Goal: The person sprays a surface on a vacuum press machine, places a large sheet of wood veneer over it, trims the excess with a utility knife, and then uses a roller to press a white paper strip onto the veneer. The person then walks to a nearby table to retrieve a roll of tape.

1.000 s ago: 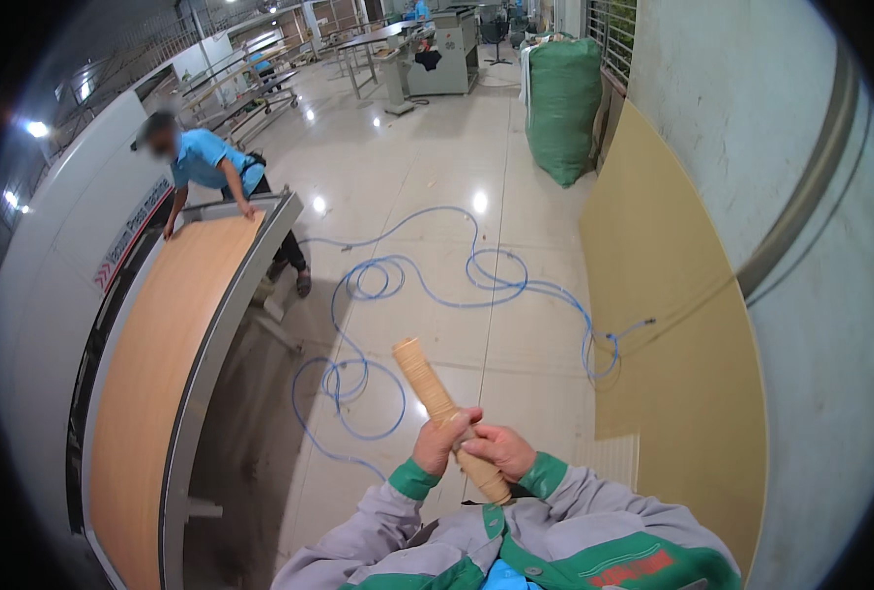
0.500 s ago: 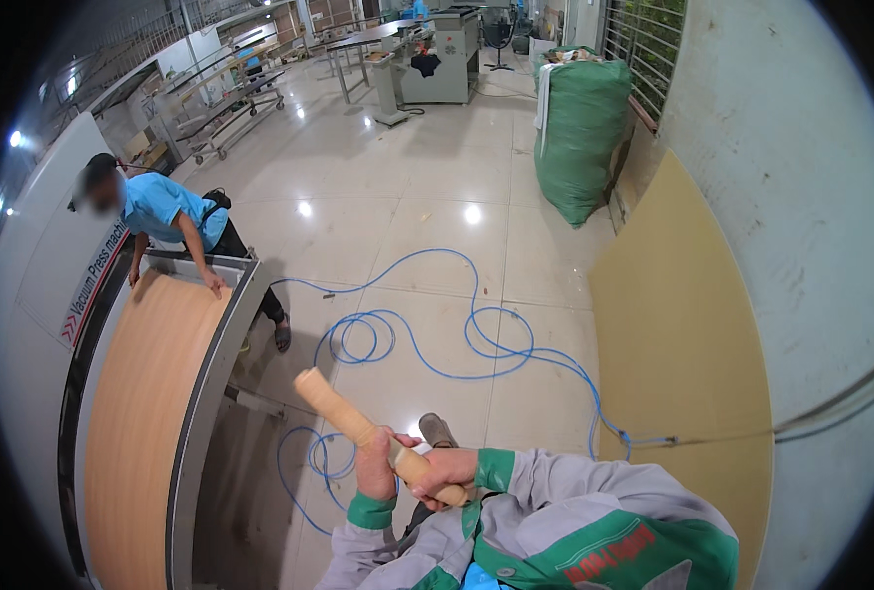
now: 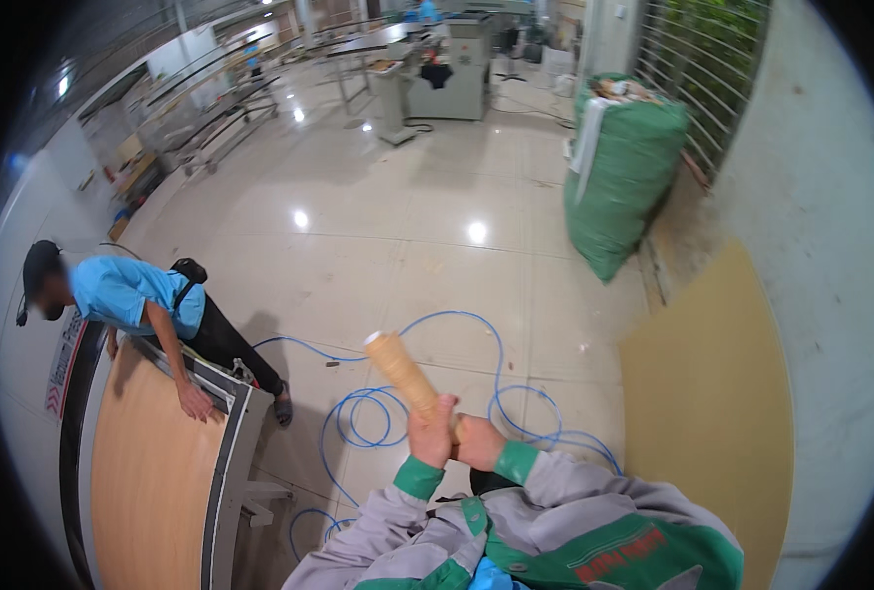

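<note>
In front of my body I hold a narrow roll of tan, wood-coloured sheet (image 3: 404, 376), tilted so that its far end leans up and to the left. My left hand (image 3: 431, 435) is wrapped round its lower part. Just right of it, my right hand (image 3: 479, 442) is closed at the lower end, which the hands mostly hide. At the left stands a machine bed (image 3: 223, 480) with a wood-grain sheet (image 3: 157, 472) lying on it. A co-worker in a blue shirt (image 3: 127, 290) bends over that bed, one hand resting on the sheet.
A blue hose (image 3: 398, 393) lies looped over the tiled floor ahead of me. A large green sack (image 3: 622, 182) stands by the barred window. Against the right wall leans a tan board (image 3: 712, 413). Farther back are a grey machine (image 3: 452, 74) and metal racks.
The view has shifted, and the roll in my hands now points more upright, its far end farther right. My hands have come closer together. The co-worker leans lower over the sheet.
</note>
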`<state>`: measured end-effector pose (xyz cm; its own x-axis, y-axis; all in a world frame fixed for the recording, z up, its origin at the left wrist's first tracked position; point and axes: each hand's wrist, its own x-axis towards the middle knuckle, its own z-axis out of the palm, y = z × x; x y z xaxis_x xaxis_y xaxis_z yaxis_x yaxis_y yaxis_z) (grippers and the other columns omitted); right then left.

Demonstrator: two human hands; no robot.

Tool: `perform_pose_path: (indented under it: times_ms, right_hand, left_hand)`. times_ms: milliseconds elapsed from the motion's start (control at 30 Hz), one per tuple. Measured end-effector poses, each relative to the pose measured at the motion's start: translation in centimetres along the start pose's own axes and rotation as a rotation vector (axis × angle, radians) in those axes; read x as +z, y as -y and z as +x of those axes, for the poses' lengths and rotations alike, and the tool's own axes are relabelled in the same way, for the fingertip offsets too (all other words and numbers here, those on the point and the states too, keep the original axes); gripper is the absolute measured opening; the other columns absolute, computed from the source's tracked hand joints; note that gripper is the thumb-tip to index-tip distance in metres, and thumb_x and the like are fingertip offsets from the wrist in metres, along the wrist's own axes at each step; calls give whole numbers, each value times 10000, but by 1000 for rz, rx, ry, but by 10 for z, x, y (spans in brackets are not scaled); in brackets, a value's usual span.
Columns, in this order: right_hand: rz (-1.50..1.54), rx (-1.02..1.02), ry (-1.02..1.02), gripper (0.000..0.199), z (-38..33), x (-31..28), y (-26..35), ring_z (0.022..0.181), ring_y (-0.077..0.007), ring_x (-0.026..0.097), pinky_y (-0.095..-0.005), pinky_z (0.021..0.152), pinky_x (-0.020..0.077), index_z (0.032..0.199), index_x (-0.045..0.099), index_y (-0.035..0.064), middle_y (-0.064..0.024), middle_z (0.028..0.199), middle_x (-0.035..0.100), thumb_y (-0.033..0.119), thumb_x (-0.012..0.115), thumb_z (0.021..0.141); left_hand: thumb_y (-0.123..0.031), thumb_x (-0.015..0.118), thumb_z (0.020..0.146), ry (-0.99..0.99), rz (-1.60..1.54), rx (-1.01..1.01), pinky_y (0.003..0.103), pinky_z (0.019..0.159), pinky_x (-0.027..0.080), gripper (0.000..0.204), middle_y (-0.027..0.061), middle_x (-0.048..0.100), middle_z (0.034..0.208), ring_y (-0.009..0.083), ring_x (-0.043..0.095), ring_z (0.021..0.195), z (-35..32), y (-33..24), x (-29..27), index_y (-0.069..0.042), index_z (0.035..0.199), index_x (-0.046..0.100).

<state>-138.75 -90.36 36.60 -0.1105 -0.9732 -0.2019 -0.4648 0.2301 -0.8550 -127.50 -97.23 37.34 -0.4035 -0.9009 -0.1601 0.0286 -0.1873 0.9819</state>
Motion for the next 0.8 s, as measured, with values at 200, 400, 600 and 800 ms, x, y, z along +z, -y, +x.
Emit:
perform_pose_path:
  times_ms: [200, 400, 600, 800]
  right_hand:
    - [497, 90, 181, 276, 171, -100, -22, 737, -195, 677, -350, 669, 542, 1003, 620, 11, -88, 794, 675, 146, 758, 806]
    - [517, 45, 373, 185, 361, -232, 5, 597, -147, 612, -315, 558, 494, 867, 599, 8, -45, 693, 626, 124, 721, 790]
    - [522, 37, 314, 353, 509, -324, -13, 711, -218, 666, -355, 680, 542, 1031, 593, -23, -116, 821, 666, 189, 740, 791]
    - [136, 75, 62, 528, 661, -438, -42, 978, -337, 699, -411, 891, 536, 1148, 597, -47, -189, 961, 695, 297, 773, 788]
  left_hand:
    - [-313, 782, 914, 161, -197, 10, 359, 830, 559, 552, 109, 699, 1106, 192, 676, 943, 209, -49, 34, -23, 1321, 547]
    - [-199, 729, 914, 366, -488, -92, 419, 771, 580, 274, 42, 607, 835, 196, 652, 755, 421, -118, 58, -86, 1037, 511]
    - [-119, 675, 910, 142, -630, -64, 371, 690, 566, 183, 18, 523, 733, 161, 589, 638, 584, -141, 113, -87, 933, 496]
    - [-95, 675, 901, 34, -545, -46, 359, 641, 560, 180, 25, 524, 723, 166, 588, 629, 776, -146, 180, -78, 944, 501]
